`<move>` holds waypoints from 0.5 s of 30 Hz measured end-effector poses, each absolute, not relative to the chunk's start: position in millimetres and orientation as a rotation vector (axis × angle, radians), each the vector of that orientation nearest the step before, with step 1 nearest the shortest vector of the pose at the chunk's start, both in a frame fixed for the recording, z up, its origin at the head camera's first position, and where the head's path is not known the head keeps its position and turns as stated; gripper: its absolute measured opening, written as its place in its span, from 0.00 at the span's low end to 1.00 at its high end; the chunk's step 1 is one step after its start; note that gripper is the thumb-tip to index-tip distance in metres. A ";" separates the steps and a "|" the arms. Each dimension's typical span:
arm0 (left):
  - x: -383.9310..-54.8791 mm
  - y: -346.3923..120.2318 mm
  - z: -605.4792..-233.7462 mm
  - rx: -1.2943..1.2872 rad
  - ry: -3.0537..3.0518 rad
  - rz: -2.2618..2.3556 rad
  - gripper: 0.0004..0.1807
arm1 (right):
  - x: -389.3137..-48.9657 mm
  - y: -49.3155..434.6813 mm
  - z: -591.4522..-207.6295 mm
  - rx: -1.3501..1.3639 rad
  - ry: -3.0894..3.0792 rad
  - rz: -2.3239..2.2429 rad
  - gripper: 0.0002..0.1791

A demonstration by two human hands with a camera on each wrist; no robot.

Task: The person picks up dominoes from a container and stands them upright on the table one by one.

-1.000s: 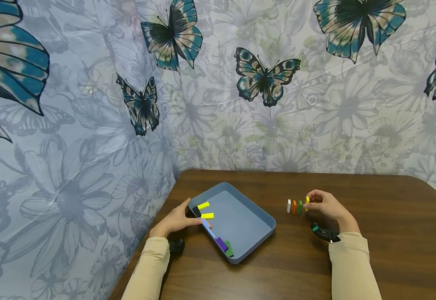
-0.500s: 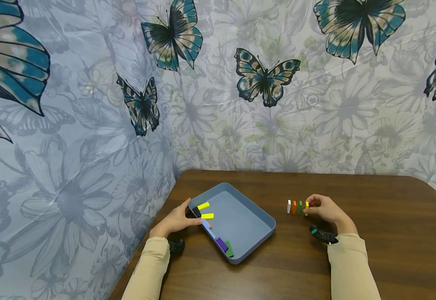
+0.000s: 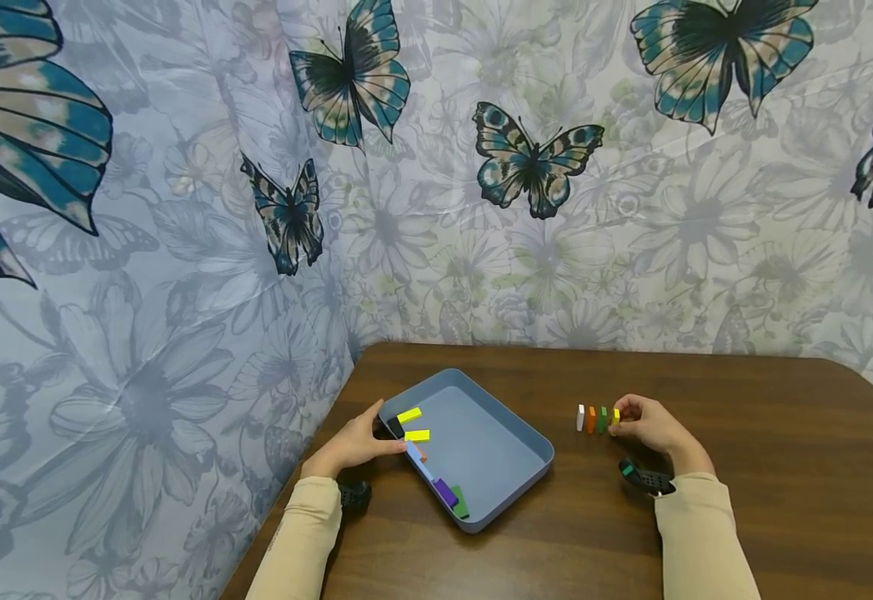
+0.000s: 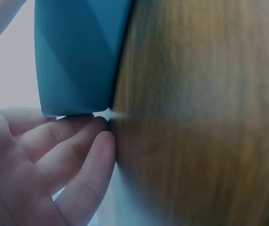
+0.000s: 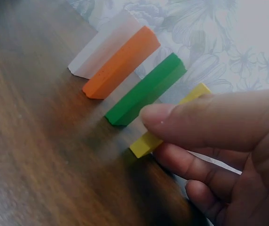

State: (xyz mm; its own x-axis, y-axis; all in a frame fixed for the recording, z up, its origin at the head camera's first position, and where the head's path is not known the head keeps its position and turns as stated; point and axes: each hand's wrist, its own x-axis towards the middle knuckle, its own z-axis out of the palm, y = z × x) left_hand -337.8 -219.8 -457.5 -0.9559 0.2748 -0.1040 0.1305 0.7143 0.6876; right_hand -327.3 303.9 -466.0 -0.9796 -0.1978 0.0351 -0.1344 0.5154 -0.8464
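Observation:
Between thumb and fingers, my right hand [image 3: 652, 427] pinches a yellow domino block [image 5: 146, 145], which stands upright at the near end of a short row in the right wrist view. Beside it stand a green block [image 5: 146, 89], an orange block [image 5: 121, 62] and a white block [image 5: 104, 44], upright with small gaps between them. My left hand [image 3: 353, 442] grips the left corner of a blue-grey tray [image 3: 507, 417], thumb on the near rim and fingers along the outer wall, as the left wrist view shows from below.
Inside the tray, along its near-left side, lie two yellow blocks [image 3: 417, 435], a black block [image 3: 394, 427], a light blue block [image 3: 418, 460], a purple block [image 3: 446, 492] and a green one [image 3: 459, 502]. The brown table [image 3: 556, 533] reaches a butterfly-patterned wall covering [image 3: 436, 208].
My right hand has lowered the yellow block from above the table to stand at the end of the row. The left hand and tray stay in place; the head view shifts slightly.

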 end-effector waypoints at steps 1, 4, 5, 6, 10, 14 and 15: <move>-337.9 -219.5 -458.0 0.327 2.723 1.069 0.63 | -327.1 304.2 -466.5 -0.292 2.682 -1.483 0.17; -337.7 -218.6 -458.6 0.329 2.717 1.074 0.63 | -325.8 304.7 -467.2 -0.289 2.690 -1.474 0.17; -337.5 -218.3 -458.6 0.330 2.718 1.073 0.63 | -325.6 304.8 -467.6 -0.284 2.690 -1.475 0.17; -337.2 -218.0 -458.5 0.331 2.719 1.072 0.63 | -325.3 305.0 -467.8 -0.282 2.691 -1.477 0.17; -337.1 -217.5 -458.0 0.333 2.719 1.071 0.63 | -325.4 305.6 -469.3 -0.295 2.683 -1.492 0.17; -338.0 -218.1 -457.8 0.330 2.722 1.073 0.64 | -327.3 307.0 -467.8 -0.330 2.672 -1.503 0.15; -338.3 -218.1 -457.4 0.328 2.722 1.073 0.64 | -328.0 307.4 -467.4 -0.338 2.669 -1.513 0.15</move>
